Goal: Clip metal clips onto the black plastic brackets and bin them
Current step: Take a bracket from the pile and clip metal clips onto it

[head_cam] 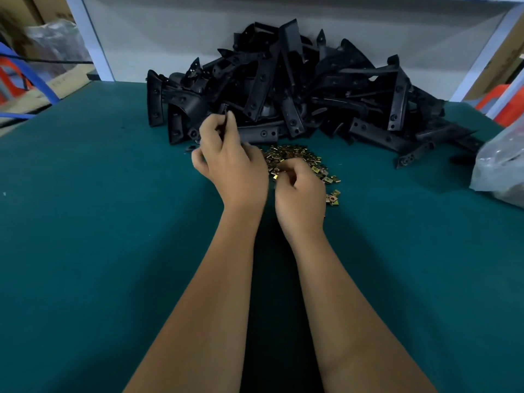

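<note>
Counter: covered in teal-green matting, running from the near edge to a pale back panel at the far side.
Bracket pile: large heap of black plastic brackets at far centre, stacked against the back panel; long flat strips with round holes, some flaring into curved or triangular ends; matte to slightly glossy; spilling right toward the bag, with a few strays lying apart on the matting.
Plastic bag: clear, crumpled, at the far right edge of the counter, partly cut off; dark contents inside, too blurred to identify.
Clip heap: small loose mound of brass-coloured metal clips, squarish and folded, just near of the bracket pile at centre; a few scattered toward the near right.
Left hand: reaching to the near left edge of the bracket pile, back of the hand up; fingers curled, thumb and forefinger pinching a small dark bracket part at the pile's edge.
Right hand: resting over the near side of the clip heap; fingers curled inward together at the clips; whether a clip is actually pinched cannot be told.
Surroundings: cardboard boxes, blue strapping and something orange beyond the counter's far left; white frame posts at both far corners.
</note>
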The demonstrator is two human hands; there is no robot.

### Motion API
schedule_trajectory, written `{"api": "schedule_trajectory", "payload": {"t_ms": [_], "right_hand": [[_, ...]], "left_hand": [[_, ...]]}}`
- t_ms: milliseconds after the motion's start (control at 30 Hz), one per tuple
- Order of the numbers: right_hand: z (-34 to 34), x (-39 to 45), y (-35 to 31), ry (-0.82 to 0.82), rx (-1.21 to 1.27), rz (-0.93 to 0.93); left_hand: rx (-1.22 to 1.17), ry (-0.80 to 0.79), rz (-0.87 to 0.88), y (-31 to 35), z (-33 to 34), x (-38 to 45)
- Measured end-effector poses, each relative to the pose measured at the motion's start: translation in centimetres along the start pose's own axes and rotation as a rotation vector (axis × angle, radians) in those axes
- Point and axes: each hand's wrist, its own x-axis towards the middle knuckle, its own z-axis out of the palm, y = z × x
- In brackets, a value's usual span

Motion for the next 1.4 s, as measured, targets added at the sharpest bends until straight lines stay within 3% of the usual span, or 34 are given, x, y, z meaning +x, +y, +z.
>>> {"api": "schedule_trajectory", "payload": {"t_ms": [167,233,300,367,467,567,733,900,1167,1267,1400], "right_hand": [[0.1,0.0,0.2,0.065,0.000,-0.064],[0.2,0.0,0.2,0.082,-0.003,-0.072],[0.1,-0.1,0.1,0.105,0.003,-0.077],[0.0,-0.1,0.1,0.129,0.016,-0.072],[-0.1,-0.2,0.0,0.129,0.030,-0.064],[-0.2,-0.2,-0.1,0.131,0.025,-0.082],[-0.8,0.3,0.3,0.190,0.030,-0.098],[-1.2,0.4,0.6,0.222,-0.004,-0.095],[-2.6,0.7,0.8,0.242,-0.169,-0.014],[-2.3,0.9,1.1,0.076,-0.423,-0.098],[-1.2,0.5,1.1,-0.219,-0.711,-0.342]], "left_hand": [[-0.365,0.183,0.193,1.2,-2.2,2.1],[-0.488,0.204,0.121,1.8,-2.7,2.7],[-0.611,0.228,-0.094,2.3,-3.0,2.9],[-0.826,0.192,-0.415,1.9,-2.8,2.9],[-1.195,-0.038,-0.834,0.4,-1.9,2.4],[-1.396,-0.177,-1.055,-0.7,-1.3,1.1],[-1.552,-0.296,-1.126,-1.8,-1.1,0.4],[-1.529,-0.465,-1.083,-2.1,-1.4,-0.3],[-1.602,-0.385,-1.167,-2.3,-1.8,0.2],[-1.599,-0.319,-1.223,-2.4,-1.8,0.5],[-1.543,-0.258,-1.230,-3.1,-2.0,1.0]]}}
